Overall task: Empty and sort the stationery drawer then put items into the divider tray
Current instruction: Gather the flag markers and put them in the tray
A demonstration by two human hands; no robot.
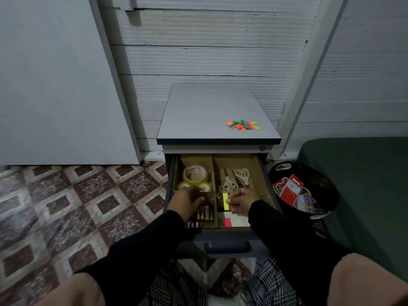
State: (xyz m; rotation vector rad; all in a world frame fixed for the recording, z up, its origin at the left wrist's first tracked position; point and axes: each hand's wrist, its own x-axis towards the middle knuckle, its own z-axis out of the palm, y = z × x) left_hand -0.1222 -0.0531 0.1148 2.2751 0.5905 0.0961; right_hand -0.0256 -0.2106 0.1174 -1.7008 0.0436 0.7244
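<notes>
**Yellow sticky strip sits right at the right hand, long side running front to back**

Biggest thing first: the cabinet (218, 113) with its grey worktop, and a loose pile of coloured tabs (242, 125) lying near the worktop's right front corner, well apart from both hands. Below it the drawer (220, 241) is pulled open, with a cardboard divider tray (257, 166) sitting inside it.

The tray is already mostly filled: tape rolls (195, 176) back left, scissors (242, 175) and rubber bands (228, 184) back right, batteries (204, 214) front left, sticky note pads (229, 220) front right. On the floor to the right is a black bin (318, 191) with packaging in it.

Now the bit that matters. The yellow strip (225, 202) is in the right-hand part of the tray, just in front of the rubber bands, its long axis pointing away from the person. The right hand (241, 200) is touching its right edge with curled fingers, looks like a pinch, though I can't see the fingertips well enough to swear to it. The left hand (187, 200) is over the left half, above the batteries, fingers bent down into the compartment; can't tell if it's holding anything.

So my guess is the right hand handles the strip, dropping it straight back toward the pads in front.
</notes>
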